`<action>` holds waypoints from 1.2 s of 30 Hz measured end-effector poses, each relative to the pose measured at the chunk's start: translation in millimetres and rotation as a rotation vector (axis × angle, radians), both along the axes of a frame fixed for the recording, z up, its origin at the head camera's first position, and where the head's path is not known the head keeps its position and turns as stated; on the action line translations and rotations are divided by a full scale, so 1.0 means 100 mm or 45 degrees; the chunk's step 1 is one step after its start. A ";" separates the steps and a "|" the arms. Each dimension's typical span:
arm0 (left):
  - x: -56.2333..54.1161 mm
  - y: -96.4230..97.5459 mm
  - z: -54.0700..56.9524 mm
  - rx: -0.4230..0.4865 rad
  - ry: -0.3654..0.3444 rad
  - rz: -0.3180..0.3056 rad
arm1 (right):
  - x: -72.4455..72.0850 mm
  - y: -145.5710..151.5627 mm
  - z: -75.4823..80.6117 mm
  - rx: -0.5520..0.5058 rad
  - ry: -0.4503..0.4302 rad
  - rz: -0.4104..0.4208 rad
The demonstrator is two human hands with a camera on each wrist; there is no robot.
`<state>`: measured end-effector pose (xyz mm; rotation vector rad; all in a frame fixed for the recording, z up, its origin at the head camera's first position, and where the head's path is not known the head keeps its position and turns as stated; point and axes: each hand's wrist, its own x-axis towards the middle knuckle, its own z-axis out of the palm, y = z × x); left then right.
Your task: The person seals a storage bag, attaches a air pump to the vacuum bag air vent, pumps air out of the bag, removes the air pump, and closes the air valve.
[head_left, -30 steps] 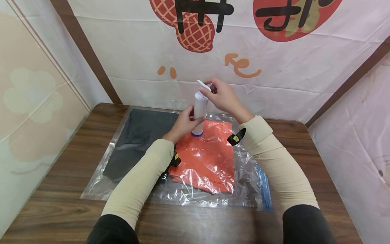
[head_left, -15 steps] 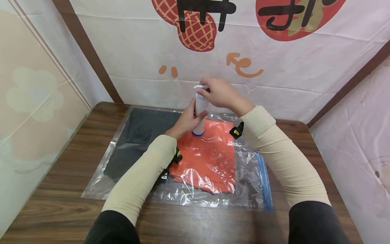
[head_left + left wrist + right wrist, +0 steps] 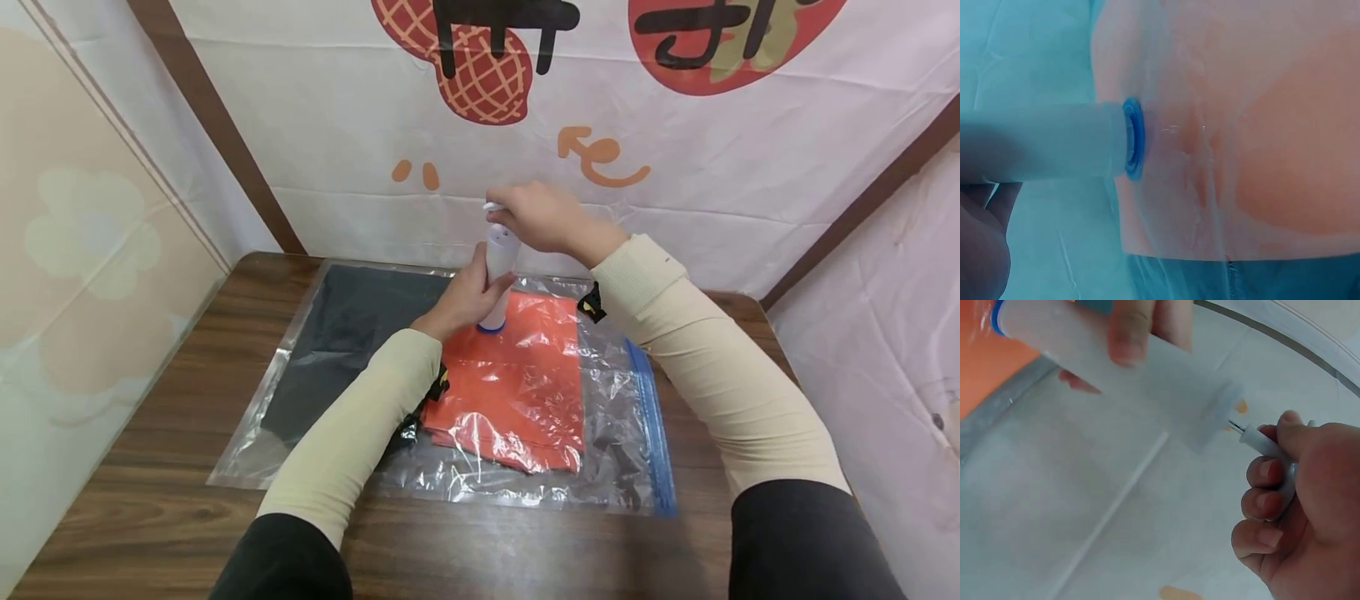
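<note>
A white hand pump (image 3: 502, 250) stands, slightly tilted, with its blue base ring (image 3: 1136, 139) against a clear plastic bag (image 3: 618, 442). My left hand (image 3: 471, 292) grips the pump's cylinder, fingers and thumb around it. The right hand (image 3: 543, 218) curls round the white handle (image 3: 1263, 444), which sits a short way above the cylinder's top; a thin metal rod shows between them in the right wrist view. Inside the bag, beneath the pump, lies folded orange cloth (image 3: 517, 400). Dark cloth (image 3: 345, 325) fills the bag's left part.
The bag lies flat on a brown wooden table (image 3: 480, 550), its blue zip edge (image 3: 651, 425) at the right. Behind the table hangs a white printed curtain (image 3: 322, 117); more fabric covers both sides. Black straps with small cameras sit on both wrists.
My right hand has gone from a looser hold on the tilted handle to a fuller grip, its elbow swinging out to the right. The pump has shifted slightly right with the left hand still on it.
</note>
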<state>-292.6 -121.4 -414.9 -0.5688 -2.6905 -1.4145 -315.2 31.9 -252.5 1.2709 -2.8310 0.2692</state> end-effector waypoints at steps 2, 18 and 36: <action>0.00 0.00 -0.01 -0.014 0.010 0.012 | -0.01 -0.01 0.10 0.022 -0.018 0.012; 0.01 0.01 -0.04 -0.072 -0.045 0.074 | 0.09 0.04 1.00 0.062 0.100 -0.153; 0.00 -0.01 -0.09 -0.035 -0.053 0.073 | 0.13 0.09 1.27 0.028 0.318 -0.191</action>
